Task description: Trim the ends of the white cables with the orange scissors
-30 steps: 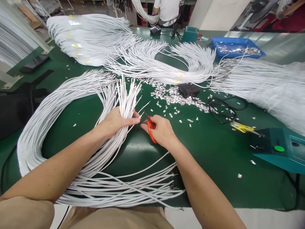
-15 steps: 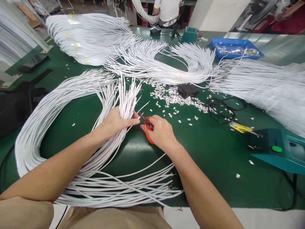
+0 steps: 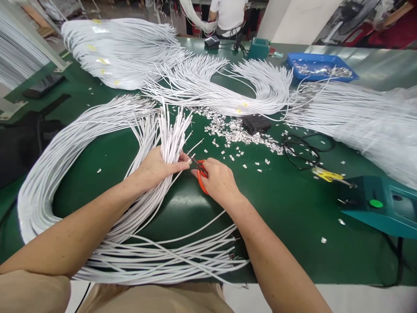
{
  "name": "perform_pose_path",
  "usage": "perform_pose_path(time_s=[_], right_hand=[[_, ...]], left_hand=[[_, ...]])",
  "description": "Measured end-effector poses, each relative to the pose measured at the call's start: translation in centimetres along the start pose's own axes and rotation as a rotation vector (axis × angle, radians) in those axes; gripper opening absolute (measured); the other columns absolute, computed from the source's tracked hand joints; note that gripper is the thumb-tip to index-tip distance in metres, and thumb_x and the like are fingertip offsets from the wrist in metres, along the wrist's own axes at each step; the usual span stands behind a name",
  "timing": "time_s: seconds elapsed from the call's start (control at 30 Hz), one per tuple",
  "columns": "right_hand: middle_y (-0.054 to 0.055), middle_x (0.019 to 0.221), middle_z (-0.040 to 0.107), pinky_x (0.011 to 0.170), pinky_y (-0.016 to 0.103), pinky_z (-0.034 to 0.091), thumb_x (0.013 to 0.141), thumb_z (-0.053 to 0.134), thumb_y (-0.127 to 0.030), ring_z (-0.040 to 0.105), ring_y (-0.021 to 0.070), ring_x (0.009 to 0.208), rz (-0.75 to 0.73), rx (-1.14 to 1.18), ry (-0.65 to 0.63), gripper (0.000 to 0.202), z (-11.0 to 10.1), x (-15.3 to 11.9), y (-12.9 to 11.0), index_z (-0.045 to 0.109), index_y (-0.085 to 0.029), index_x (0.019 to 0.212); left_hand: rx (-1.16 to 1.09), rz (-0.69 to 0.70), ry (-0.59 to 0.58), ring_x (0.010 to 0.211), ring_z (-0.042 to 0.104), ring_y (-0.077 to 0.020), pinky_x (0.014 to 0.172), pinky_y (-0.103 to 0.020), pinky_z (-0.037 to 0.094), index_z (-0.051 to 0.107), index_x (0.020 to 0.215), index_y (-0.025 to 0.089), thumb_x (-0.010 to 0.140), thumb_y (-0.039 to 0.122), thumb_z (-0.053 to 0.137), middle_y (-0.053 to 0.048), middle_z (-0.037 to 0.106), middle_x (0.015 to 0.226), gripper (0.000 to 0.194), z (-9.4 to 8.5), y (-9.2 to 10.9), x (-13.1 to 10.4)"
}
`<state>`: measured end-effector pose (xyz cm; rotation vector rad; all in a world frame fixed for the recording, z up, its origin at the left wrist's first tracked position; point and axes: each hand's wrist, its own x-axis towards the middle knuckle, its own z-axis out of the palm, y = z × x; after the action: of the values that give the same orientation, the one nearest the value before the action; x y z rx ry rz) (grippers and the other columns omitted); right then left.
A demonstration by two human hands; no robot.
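My left hand (image 3: 156,167) is wrapped round a bunch of white cables (image 3: 172,137), whose ends fan upward above the fist. Close on its right, my right hand (image 3: 220,178) grips orange-handled scissors (image 3: 201,178). The dark blades point toward my left thumb and fingertips, beside a cable end that sticks out to the right. Whether the blades touch that cable is too small to tell. From my left hand the cables run down and curve round in a large loop (image 3: 35,187) at the left. More loose cable ends (image 3: 195,261) lie along the table's front edge.
Small silvery pieces (image 3: 234,130) are scattered mid-table round a black block (image 3: 256,124). Behind lie more cable bundles (image 3: 120,52) and a blue tray (image 3: 321,65). At the right are a teal device (image 3: 384,204), a yellow clip (image 3: 327,174) and a plastic-covered bundle (image 3: 374,117). A person (image 3: 228,15) is beyond.
The whole view has shifted slightly, with things appearing a little farther left. Both hands keep nearly the same pose on the cables and the scissors.
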<state>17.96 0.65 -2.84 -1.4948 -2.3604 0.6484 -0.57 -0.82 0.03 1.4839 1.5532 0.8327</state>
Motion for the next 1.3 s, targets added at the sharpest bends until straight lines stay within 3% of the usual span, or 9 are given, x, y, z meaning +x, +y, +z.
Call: perform_pose_path(time_s=[0.13,0.3,0.43,0.7,0.83,0.93,1.13,1.23,1.3], right_hand=[[0.002,0.071,0.056,0.058,0.027,0.030,0.081,0.062,-0.036,0.048,0.0125,0.063,0.059,0.189,-0.032,0.027,-0.7,0.1,0.4,0.057,-0.018,0.062],[-0.002,0.069,0.060,0.062,0.026,0.038,0.076,0.066,-0.036,0.052,0.0115,0.063,0.196,0.914,0.054,0.019,-1.4,0.4,-0.1,0.069,-0.018,0.080],[-0.002,0.068,0.061,0.064,0.026,0.040,0.069,0.072,-0.032,0.052,0.0101,0.063,0.222,1.168,0.099,0.018,-0.7,0.5,-0.6,0.072,-0.018,0.079],[-0.004,0.057,0.053,0.060,0.026,0.037,0.066,0.069,-0.030,0.047,0.0098,0.057,0.327,1.318,0.071,0.015,0.0,0.5,-0.9,0.068,-0.017,0.073],[-0.005,0.055,0.052,0.059,0.025,0.036,0.063,0.068,-0.027,0.045,0.0096,0.056,0.350,1.430,0.051,0.014,0.5,0.6,-1.0,0.065,-0.016,0.072],[-0.003,0.061,0.057,0.062,0.026,0.038,0.063,0.068,-0.028,0.048,0.0104,0.059,0.307,1.333,0.055,0.016,0.6,0.7,-0.9,0.067,-0.016,0.073],[-0.001,0.064,0.060,0.065,0.027,0.041,0.072,0.066,-0.041,0.052,0.0122,0.063,0.340,1.084,0.289,0.024,0.0,0.8,-0.3,0.066,-0.017,0.067],[0.001,0.076,0.065,0.071,0.027,0.044,0.075,0.064,-0.035,0.057,0.0139,0.073,0.248,1.015,0.422,0.018,-0.5,0.5,-0.6,0.068,-0.018,0.077],[0.001,0.082,0.067,0.075,0.027,0.045,0.077,0.063,-0.031,0.059,0.0145,0.078,0.152,0.947,0.425,0.014,-0.7,0.1,-1.0,0.069,-0.019,0.081]], left_hand=[[0.024,-0.002,0.011,0.082,0.063,-0.0219,0.076,-0.031,0.047,0.068,0.080,0.017,0.069,0.036,0.073,-0.004,0.071,0.085,0.023,0.0,0.0,-0.1],[0.035,-0.039,0.001,0.076,0.060,-0.0190,0.071,-0.030,0.045,0.066,0.079,0.017,0.067,0.037,0.075,-0.002,0.068,0.081,0.024,0.3,0.5,-0.2],[0.062,-0.044,-0.006,0.074,0.060,-0.0182,0.070,-0.030,0.045,0.066,0.079,0.017,0.067,0.037,0.075,-0.002,0.067,0.080,0.025,0.5,0.8,-0.3],[0.055,-0.036,0.002,0.077,0.062,-0.0196,0.074,-0.032,0.046,0.067,0.079,0.017,0.069,0.035,0.075,-0.002,0.069,0.080,0.022,0.7,0.4,-0.2],[-0.213,-0.076,-0.112,0.078,0.066,-0.0197,0.076,-0.033,0.049,0.064,0.084,0.017,0.068,0.038,0.078,-0.003,0.070,0.080,0.030,0.8,-0.6,-0.1],[-0.380,-0.113,-0.222,0.072,0.068,-0.0179,0.071,-0.031,0.051,0.061,0.085,0.017,0.067,0.034,0.080,-0.002,0.070,0.077,0.031,0.9,-0.9,-0.1],[-0.444,-0.169,-0.264,0.078,0.069,-0.0187,0.074,-0.031,0.054,0.061,0.088,0.018,0.065,0.029,0.081,-0.003,0.071,0.083,0.033,0.8,-0.5,0.1],[-0.415,-0.193,-0.310,0.102,0.066,-0.0234,0.079,-0.032,0.056,0.067,0.099,0.017,0.065,0.025,0.080,-0.009,0.071,0.105,0.037,0.4,-0.4,0.2],[-0.414,-0.211,-0.304,0.106,0.064,-0.0245,0.083,-0.035,0.056,0.068,0.104,0.017,0.064,0.023,0.080,-0.009,0.070,0.110,0.041,0.2,-0.5,0.2]])
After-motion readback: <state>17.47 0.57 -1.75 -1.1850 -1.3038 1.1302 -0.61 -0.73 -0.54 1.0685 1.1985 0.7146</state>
